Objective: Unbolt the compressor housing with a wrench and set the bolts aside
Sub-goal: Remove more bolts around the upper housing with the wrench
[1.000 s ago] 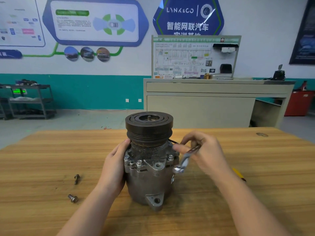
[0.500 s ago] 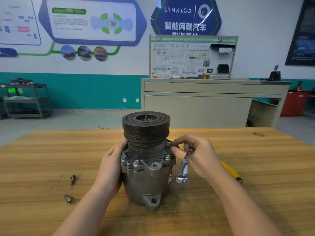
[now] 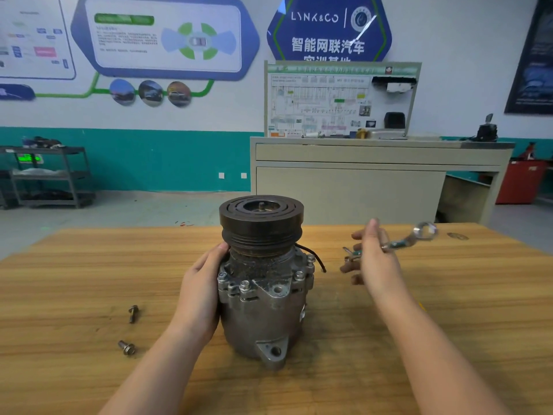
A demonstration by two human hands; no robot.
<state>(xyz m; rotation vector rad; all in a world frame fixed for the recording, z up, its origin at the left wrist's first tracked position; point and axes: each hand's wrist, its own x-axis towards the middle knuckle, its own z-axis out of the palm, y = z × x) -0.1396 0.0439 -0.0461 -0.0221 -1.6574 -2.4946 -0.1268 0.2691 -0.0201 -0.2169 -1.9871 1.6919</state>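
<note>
On table (image 3: 89,265) | left hand (image 3: 197,292) cups compressor (image 3: 263,283) | right hand (image 3: 374,259) grips wrench (image 3: 413,238), right of compressor

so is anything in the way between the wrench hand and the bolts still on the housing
Nothing solid. Bare table and air separate the right hand, holding the wrench, from the housing bolts; only a thin black wire sticks out on that side.

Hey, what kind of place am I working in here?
Most likely an automotive training workshop: a car-brand sign on the wall, a wiring-diagram trainer board on a bench, and a compressor standing on the wooden table.
</note>
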